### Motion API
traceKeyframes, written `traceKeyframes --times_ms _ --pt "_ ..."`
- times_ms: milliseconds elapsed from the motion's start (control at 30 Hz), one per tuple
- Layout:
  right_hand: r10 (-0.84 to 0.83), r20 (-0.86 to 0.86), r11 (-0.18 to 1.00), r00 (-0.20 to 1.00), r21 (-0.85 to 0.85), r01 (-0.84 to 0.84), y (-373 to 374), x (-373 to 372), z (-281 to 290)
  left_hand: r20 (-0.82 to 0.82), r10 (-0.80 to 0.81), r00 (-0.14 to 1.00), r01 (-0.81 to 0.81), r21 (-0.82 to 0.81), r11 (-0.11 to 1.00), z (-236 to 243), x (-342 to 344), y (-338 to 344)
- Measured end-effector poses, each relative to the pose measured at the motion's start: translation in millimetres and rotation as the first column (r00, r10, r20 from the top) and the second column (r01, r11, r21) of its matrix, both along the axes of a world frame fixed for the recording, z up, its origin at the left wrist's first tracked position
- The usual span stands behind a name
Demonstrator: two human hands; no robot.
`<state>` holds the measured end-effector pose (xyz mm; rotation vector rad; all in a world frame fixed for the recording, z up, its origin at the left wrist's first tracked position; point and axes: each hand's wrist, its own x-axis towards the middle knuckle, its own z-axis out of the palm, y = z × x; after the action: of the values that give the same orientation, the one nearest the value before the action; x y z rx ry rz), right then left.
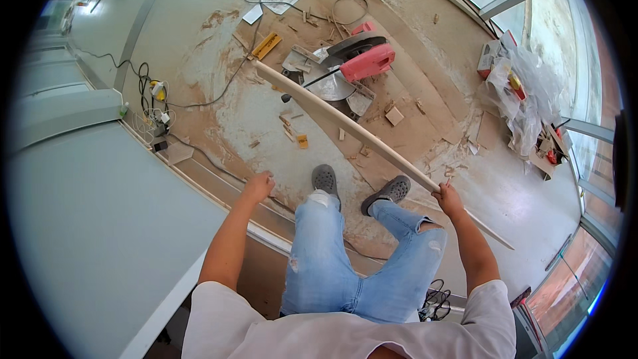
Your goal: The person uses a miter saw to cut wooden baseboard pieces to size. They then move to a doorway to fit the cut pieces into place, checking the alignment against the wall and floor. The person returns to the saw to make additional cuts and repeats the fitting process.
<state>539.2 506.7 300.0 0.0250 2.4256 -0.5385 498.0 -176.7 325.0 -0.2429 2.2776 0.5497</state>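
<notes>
Holding a long pale wood strip (372, 143) in the right hand (446, 197), fingers wrapped round its near part, far end by the red saw (352, 66), left hand (258, 186) loosely curled, risking bumping it.

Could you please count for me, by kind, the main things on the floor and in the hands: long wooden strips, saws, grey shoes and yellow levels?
Long wooden strip, held in the right hand: 1
Red saw: 1
Grey shoes: 2
Yellow level: 1
Total: 5
The left hand holds nothing.
</notes>
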Motion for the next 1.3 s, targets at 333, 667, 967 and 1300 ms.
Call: traceKeyframes --times_ms 333,667,967,1300 --pt "-0.019 0.038 0.987 0.999 0.163 0.012 124 -1 -230 -0.47 -0.059 0.881 -0.065 -0.244 0.968 -283 -194 38" --pt "-0.072 -0.001 0.902 0.997 0.427 0.065 150 -1 -267 -0.643 -0.135 0.754 -0.116 -0.332 0.936 -387 -242 15" --pt "-0.071 -0.372 0.985 0.926 0.12 0.123 -43 -130 -268 -0.114 0.027 0.993 -0.003 0.201 0.98 -371 -292 -10" --pt "0.042 -0.529 0.987 0.848 0.156 0.048 -98 -169 -283 -0.15 0.27 0.951 -0.195 0.385 0.902 -385 -267 -18"
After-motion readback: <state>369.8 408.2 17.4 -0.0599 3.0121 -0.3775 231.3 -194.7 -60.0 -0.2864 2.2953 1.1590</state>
